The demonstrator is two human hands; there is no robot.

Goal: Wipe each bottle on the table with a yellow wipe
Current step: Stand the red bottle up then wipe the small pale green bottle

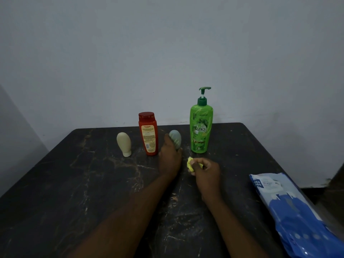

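Fingers (pixel 200 162) of R hand (pixel 205 172) pinched on crumpled yellow wipe (pixel 190 163); L hand (pixel 169 157) wrapped round grey-green tube (pixel 176 138). Dark marble table (pixel 74 183). Blue wipes pack (pixel 297 211) well R of Vatika pump bottle (pixel 201 127). Red bottle (pixel 148 134) L of it, tube between. Cream tube (pixel 124 144) farthest L.

Four bottles stood in a row on the table (pixel 74 183), at centre frame near its far edge. From left: a small inverted bottle (pixel 124 144), a flat-capped bottle (pixel 148 134), a second small bottle (pixel 175 139), a pump bottle (pixel 201 127). A wipes packet (pixel 290 207) lay at lower right, on the table's right edge.
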